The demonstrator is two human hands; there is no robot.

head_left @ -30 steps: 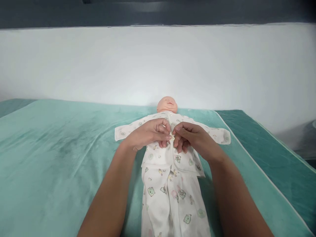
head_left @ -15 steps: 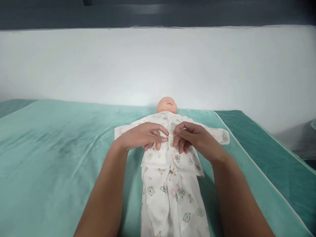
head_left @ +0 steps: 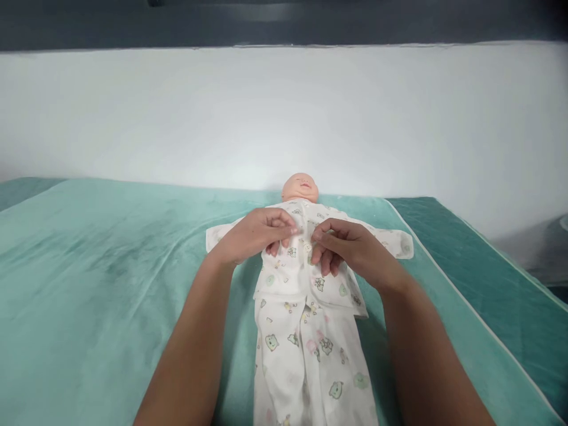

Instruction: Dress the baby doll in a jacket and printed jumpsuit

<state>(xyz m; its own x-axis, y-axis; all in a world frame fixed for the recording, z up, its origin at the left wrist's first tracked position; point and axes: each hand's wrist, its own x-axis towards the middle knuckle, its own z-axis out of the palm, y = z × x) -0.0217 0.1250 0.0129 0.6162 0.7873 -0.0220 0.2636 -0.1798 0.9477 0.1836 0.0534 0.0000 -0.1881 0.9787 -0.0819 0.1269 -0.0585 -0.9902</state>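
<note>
left hand (head_left: pixel 255 235) shifted up shirt (head_left: pixel 306 260); teal bed cover (head_left: pixel 110 266); white wall (head_left: pixel 284 112)

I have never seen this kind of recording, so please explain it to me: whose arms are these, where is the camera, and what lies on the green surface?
The camera sits on a person's head and looks forward and down, so both arms belong to that person. A baby doll lies on its back on a green padded surface, with a white wall behind. It wears a white printed shirt and matching trousers. The left hand and the right hand rest on the doll's chest, fingers pinching the shirt front on either side of its middle opening.
</note>
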